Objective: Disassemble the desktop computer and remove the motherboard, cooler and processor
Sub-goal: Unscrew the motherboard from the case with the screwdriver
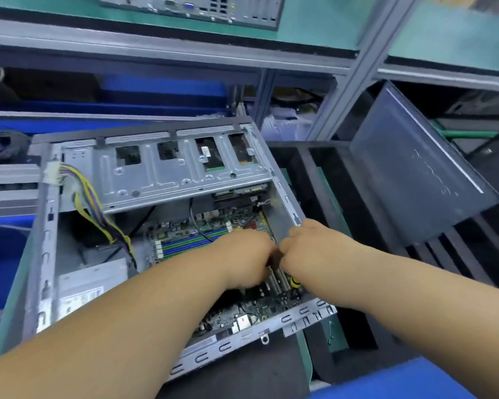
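Leftmost inside the opened computer case (43, 254): power supply (90, 286) with its yellow-and-purple cable bundle (98, 214). Centre: motherboard (185, 240), seated in the case floor, memory slots bare. Over it, left hand (245, 254), fingers curled down out of sight; grasp could not be told. Close beside it, right hand (303, 243), likewise curled, a yellow-and-black tool handle (294, 282) showing beneath the wrist. Far right: detached side panel (415, 180). Step judged: freeing the motherboard. Next move would call for clearing remaining fasteners and cables.
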